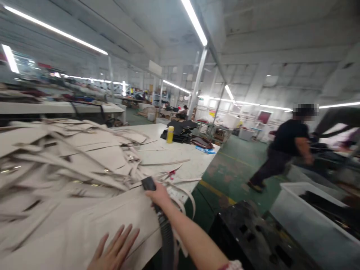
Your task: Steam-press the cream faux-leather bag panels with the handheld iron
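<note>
My right hand (pixel 161 195) is wrapped round a black hose nozzle (pixel 148 183). From it a ribbed black hose (pixel 166 240) runs down past the table's edge under my forearm. My left hand (pixel 116 249) lies flat with fingers spread on a large beige panel (pixel 92 221), which looks like leather or stiff fabric. The nozzle's head rests over the panel's upper right corner; whether it touches cannot be made out. Beyond both hands a loose heap of beige pieces and straps (pixel 84 150) with small metal fittings covers the table's left side.
On the white table (pixel 180 150) stand a yellow bottle (pixel 170 135) and black stacked pieces (pixel 181 129). Thin beige straps (pixel 192 202) hang over its right edge. A black box (pixel 242 232) and white bin (pixel 309 210) stand to the right, where a person (pixel 287 138) walks.
</note>
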Action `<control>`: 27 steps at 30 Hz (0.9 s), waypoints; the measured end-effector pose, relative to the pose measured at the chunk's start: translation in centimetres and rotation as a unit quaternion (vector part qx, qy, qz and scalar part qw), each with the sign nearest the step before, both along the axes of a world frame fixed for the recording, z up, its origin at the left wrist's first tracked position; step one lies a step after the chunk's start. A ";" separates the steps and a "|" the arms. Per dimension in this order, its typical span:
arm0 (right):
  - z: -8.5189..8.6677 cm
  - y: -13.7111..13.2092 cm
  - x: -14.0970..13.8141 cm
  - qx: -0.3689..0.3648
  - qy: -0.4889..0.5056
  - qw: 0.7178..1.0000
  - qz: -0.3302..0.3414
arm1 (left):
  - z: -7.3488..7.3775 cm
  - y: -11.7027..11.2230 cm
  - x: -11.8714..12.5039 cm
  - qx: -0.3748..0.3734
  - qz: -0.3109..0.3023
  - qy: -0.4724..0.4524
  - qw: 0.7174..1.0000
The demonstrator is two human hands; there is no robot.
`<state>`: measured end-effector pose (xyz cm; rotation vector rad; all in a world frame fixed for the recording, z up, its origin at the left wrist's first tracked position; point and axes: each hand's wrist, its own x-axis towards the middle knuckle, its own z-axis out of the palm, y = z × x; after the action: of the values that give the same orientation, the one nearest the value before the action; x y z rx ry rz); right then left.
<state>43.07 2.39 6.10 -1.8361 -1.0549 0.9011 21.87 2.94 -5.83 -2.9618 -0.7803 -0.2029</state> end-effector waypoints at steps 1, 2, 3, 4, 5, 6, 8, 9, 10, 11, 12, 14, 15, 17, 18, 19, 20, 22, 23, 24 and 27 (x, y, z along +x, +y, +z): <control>-0.5 -0.6 0.0 0.001 -0.006 1.000 0.012 | 2.1 -0.6 -1.7 -0.012 0.062 0.028 0.998; -1.1 -1.1 0.0 0.003 -0.011 1.000 0.025 | 3.8 -1.1 -3.1 -0.028 0.110 0.055 0.992; -1.6 -1.6 0.0 0.008 -0.014 0.999 0.038 | 4.9 -1.7 -4.2 -0.041 0.135 0.073 0.987; -2.0 -2.0 0.0 0.011 -0.015 0.998 0.054 | 5.5 -2.2 -5.0 -0.051 0.137 0.082 0.986; -2.2 -2.4 -0.2 0.013 -0.013 0.997 0.075 | 5.6 -2.6 -5.6 -0.058 0.132 0.084 0.986; -2.2 -2.8 -0.4 0.012 -0.009 0.995 0.097 | 5.3 -3.0 -5.9 -0.058 0.124 0.078 0.987; -1.8 -3.6 -1.4 0.002 0.005 0.988 0.153 | 4.3 -3.7 -6.1 -0.048 0.117 0.053 0.991; -1.5 -3.9 -2.1 -0.006 0.015 0.983 0.181 | 3.8 -4.0 -6.0 -0.043 0.115 0.038 0.992; -1.1 -4.1 -2.9 -0.016 0.028 0.977 0.209 | 3.4 -4.2 -6.0 -0.039 0.110 0.023 0.993; -0.8 -4.2 -3.8 -0.027 0.041 0.971 0.234 | 3.1 -4.4 -6.0 -0.037 0.101 0.008 0.994; -0.6 -4.1 -4.7 -0.039 0.054 0.965 0.255 | 2.9 -4.6 -6.1 -0.037 0.091 -0.006 0.995; -0.6 -3.2 -6.3 -0.065 0.076 0.953 0.286 | 2.7 -4.7 -6.3 -0.034 0.080 -0.031 0.996; -0.8 -2.5 -6.9 -0.076 0.084 0.949 0.295 | 2.6 -4.7 -6.4 -0.031 0.080 -0.042 0.995; -1.5 -0.9 -7.9 -0.090 0.096 0.943 0.305 | 2.4 -4.7 -6.5 -0.027 0.083 -0.057 0.995; -1.9 0.0 -8.3 -0.095 0.101 0.942 0.306 | 2.3 -4.6 -6.5 -0.028 0.084 -0.059 0.994; -2.3 0.9 -8.7 -0.097 0.105 0.941 0.306 | 2.3 -4.6 -6.5 -0.031 0.084 -0.058 0.994; -2.6 1.8 -9.1 -0.100 0.108 0.941 0.303 | 2.2 -4.5 -6.5 -0.036 0.083 -0.056 0.994; -2.9 3.5 -10.1 -0.107 0.112 0.940 0.303 | 2.1 -4.5 -6.4 -0.047 0.081 -0.051 0.994; -2.9 4.2 -10.6 -0.111 0.113 0.939 0.306 | 2.0 -4.5 -6.3 -0.053 0.082 -0.050 0.994; -2.8 4.9 -11.1 -0.114 0.114 0.937 0.311 | 2.0 -4.5 -6.3 -0.058 0.083 -0.051 0.994; -2.0 6.3 -12.6 -0.111 0.111 0.933 0.323 | 2.1 -4.9 -6.4 -0.082 0.088 -0.059 0.991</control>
<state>30.50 8.65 4.13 -1.5140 -1.4875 1.6304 15.45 -1.96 -3.73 -3.0317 -1.1194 -0.3204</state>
